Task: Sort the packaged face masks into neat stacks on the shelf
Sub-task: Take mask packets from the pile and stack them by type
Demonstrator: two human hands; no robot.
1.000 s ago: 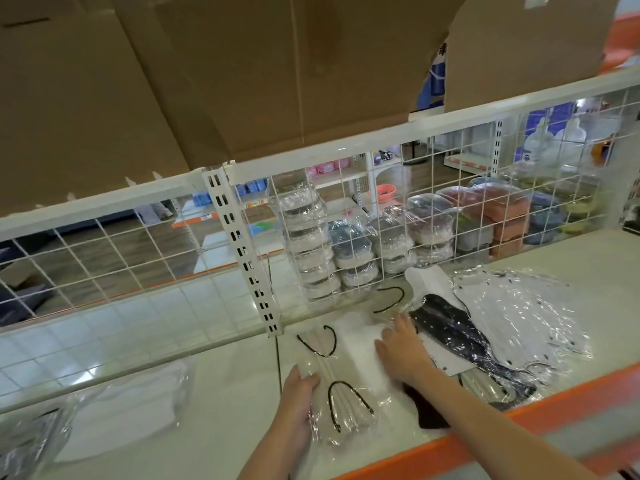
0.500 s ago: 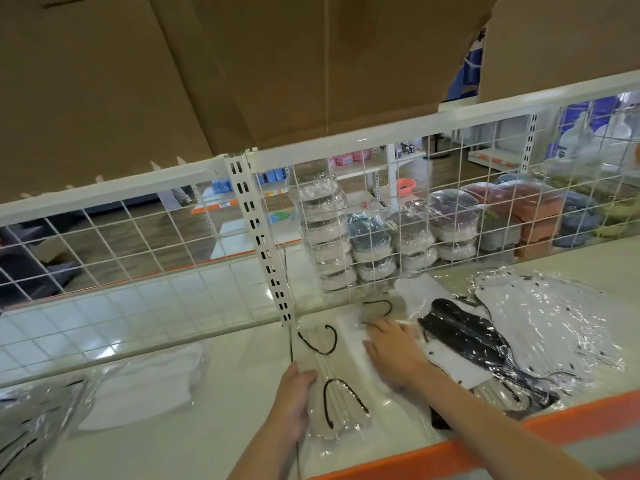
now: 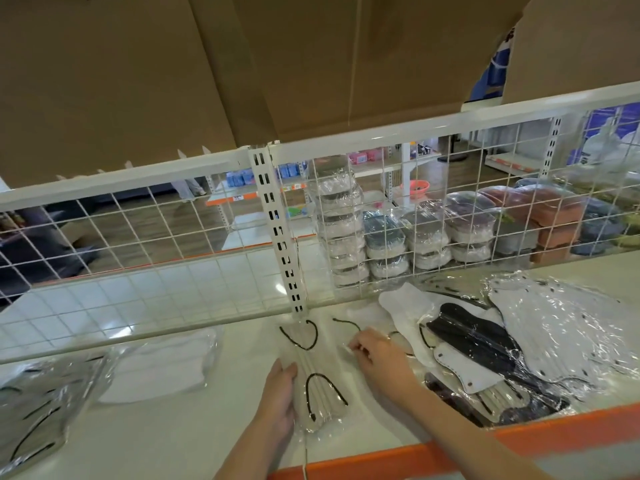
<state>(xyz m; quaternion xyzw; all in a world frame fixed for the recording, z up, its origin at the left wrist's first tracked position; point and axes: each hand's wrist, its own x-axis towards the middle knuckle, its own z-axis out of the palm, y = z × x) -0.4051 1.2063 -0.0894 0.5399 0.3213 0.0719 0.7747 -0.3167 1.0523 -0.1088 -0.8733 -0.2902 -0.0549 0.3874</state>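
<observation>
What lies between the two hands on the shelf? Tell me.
In the head view, a clear-wrapped pack of white masks with black ear loops lies between the hands: the left hand rests against its left edge, and the right hand rests on the wrap at its right.

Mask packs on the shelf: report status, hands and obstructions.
Left hand flat against white mask pack, open. Right hand pinching wrapper edge beside it. Loose mixed pile unsorted at right. Nothing blocking.
</observation>
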